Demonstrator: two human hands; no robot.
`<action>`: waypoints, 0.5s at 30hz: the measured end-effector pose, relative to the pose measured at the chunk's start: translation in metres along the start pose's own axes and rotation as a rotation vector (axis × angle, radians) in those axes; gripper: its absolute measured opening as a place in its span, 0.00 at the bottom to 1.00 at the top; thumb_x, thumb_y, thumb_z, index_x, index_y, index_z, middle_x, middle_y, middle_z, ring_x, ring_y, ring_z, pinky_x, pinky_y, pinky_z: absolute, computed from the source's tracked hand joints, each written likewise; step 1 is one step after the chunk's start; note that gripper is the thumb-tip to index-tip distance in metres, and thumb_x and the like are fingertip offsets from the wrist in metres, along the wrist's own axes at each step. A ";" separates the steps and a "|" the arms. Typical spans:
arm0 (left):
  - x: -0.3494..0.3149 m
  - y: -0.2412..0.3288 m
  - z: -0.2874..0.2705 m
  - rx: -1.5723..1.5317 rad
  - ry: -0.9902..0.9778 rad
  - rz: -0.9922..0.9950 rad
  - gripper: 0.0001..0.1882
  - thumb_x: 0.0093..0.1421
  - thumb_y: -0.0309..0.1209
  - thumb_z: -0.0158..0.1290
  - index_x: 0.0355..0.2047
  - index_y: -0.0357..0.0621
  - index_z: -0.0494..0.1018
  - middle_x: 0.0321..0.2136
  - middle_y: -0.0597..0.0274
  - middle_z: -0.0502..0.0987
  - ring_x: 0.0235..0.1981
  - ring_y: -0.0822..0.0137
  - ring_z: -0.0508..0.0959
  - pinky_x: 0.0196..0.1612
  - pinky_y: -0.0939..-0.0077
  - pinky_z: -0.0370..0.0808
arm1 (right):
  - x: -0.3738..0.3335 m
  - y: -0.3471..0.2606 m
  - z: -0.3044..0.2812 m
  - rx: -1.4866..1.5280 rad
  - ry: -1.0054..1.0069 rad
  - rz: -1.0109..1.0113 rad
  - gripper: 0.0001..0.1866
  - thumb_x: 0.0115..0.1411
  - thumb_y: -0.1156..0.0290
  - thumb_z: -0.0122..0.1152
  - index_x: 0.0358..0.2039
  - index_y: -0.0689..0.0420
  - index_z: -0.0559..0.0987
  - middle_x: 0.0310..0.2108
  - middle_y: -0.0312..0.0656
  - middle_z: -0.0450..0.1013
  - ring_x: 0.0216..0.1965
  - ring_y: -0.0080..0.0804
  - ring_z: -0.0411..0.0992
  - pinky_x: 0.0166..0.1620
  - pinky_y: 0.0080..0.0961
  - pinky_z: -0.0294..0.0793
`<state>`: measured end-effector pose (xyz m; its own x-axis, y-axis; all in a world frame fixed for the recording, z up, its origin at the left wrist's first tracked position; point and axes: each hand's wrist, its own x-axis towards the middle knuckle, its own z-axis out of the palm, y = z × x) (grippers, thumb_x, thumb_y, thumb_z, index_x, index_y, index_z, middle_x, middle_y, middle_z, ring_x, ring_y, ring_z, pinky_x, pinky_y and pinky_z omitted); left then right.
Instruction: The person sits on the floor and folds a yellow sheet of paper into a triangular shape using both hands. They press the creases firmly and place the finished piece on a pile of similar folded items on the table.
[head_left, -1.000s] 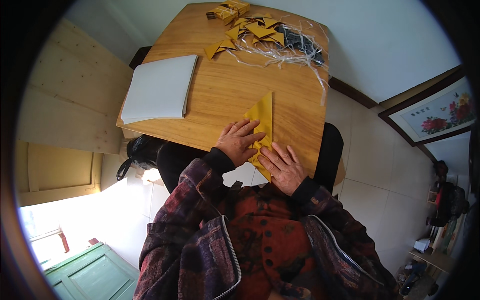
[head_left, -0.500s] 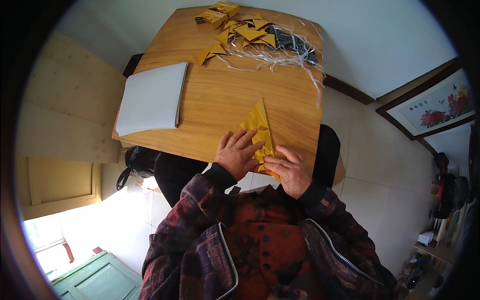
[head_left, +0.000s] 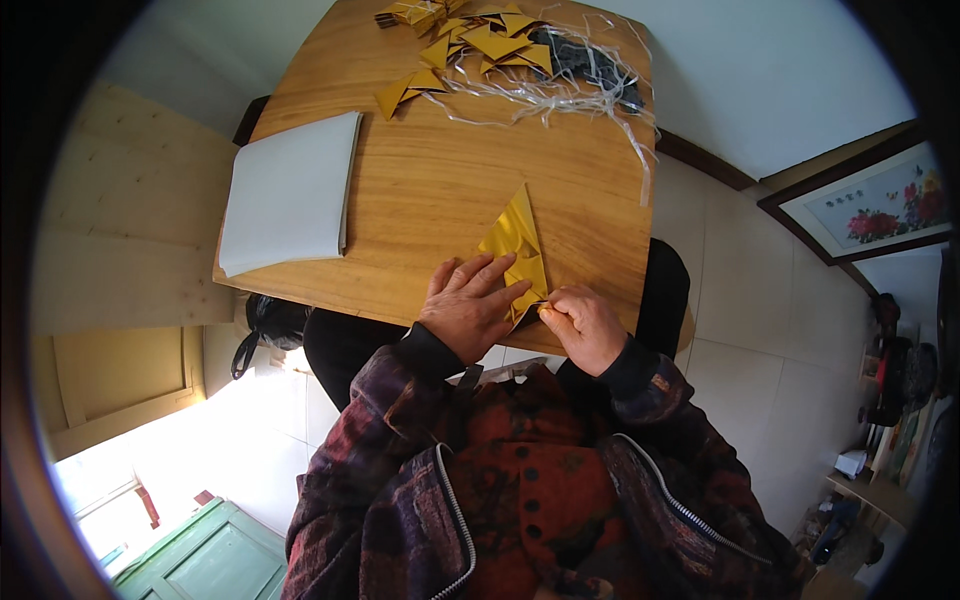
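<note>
A sheet of shiny gold paper (head_left: 517, 232), folded to a long point, lies at the near edge of the wooden table (head_left: 430, 190). Its tip points away from me. My left hand (head_left: 468, 305) lies on the paper's left side with the fingers spread, pressing it down. At the lower right corner, my right hand (head_left: 582, 325) pinches the paper's edge between thumb and fingers and lifts it a little. The near end of the paper is partly hidden by my hands.
A stack of white sheets (head_left: 290, 195) lies at the table's left. Folded gold paper pieces (head_left: 495, 42) lie at the far side, beside clear plastic strips (head_left: 560, 100) and a dark grey bundle (head_left: 590, 70). A tied gold bundle (head_left: 415, 14) stands behind them.
My right hand has gone from lying flat on the paper to pinching its lower right corner, which is now folded up. My left hand stays pressed on it. The view has shifted slightly.
</note>
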<state>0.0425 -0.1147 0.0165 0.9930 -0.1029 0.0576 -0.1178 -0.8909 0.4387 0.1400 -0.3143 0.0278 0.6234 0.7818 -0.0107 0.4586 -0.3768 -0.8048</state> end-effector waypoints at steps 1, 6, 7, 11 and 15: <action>0.000 0.000 -0.001 -0.004 -0.003 0.003 0.28 0.54 0.36 0.56 0.58 0.61 0.71 0.64 0.64 0.62 0.64 0.56 0.60 0.64 0.47 0.52 | 0.001 -0.002 0.001 0.018 0.019 0.025 0.06 0.58 0.71 0.59 0.29 0.61 0.77 0.29 0.48 0.73 0.36 0.48 0.71 0.38 0.39 0.69; 0.000 -0.001 -0.005 -0.042 -0.031 -0.003 0.28 0.54 0.35 0.55 0.58 0.61 0.71 0.65 0.64 0.61 0.64 0.56 0.60 0.65 0.47 0.52 | 0.000 -0.009 0.001 0.080 0.104 0.162 0.09 0.57 0.69 0.62 0.26 0.61 0.75 0.23 0.50 0.72 0.26 0.48 0.72 0.30 0.37 0.69; 0.000 -0.001 -0.005 -0.044 -0.038 -0.005 0.28 0.54 0.35 0.55 0.58 0.61 0.70 0.65 0.64 0.61 0.64 0.56 0.60 0.65 0.47 0.52 | -0.001 -0.010 0.000 0.092 0.098 0.197 0.10 0.57 0.68 0.63 0.25 0.61 0.75 0.22 0.50 0.72 0.25 0.48 0.72 0.29 0.37 0.69; 0.000 -0.003 -0.004 -0.037 -0.051 0.000 0.28 0.56 0.35 0.54 0.59 0.61 0.70 0.66 0.64 0.60 0.65 0.56 0.59 0.65 0.47 0.51 | 0.001 -0.010 0.002 0.100 0.156 0.201 0.10 0.57 0.68 0.63 0.25 0.61 0.75 0.19 0.50 0.72 0.22 0.47 0.73 0.26 0.36 0.68; -0.001 -0.006 -0.003 0.001 -0.095 0.001 0.27 0.59 0.39 0.53 0.61 0.61 0.68 0.67 0.63 0.59 0.65 0.55 0.59 0.65 0.46 0.51 | 0.003 -0.010 0.006 0.076 0.184 0.239 0.09 0.57 0.70 0.63 0.26 0.61 0.75 0.21 0.50 0.72 0.23 0.45 0.73 0.27 0.35 0.68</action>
<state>0.0425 -0.1075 0.0166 0.9890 -0.1454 -0.0273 -0.1189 -0.8911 0.4380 0.1337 -0.3056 0.0321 0.8153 0.5698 -0.1028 0.2409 -0.4952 -0.8347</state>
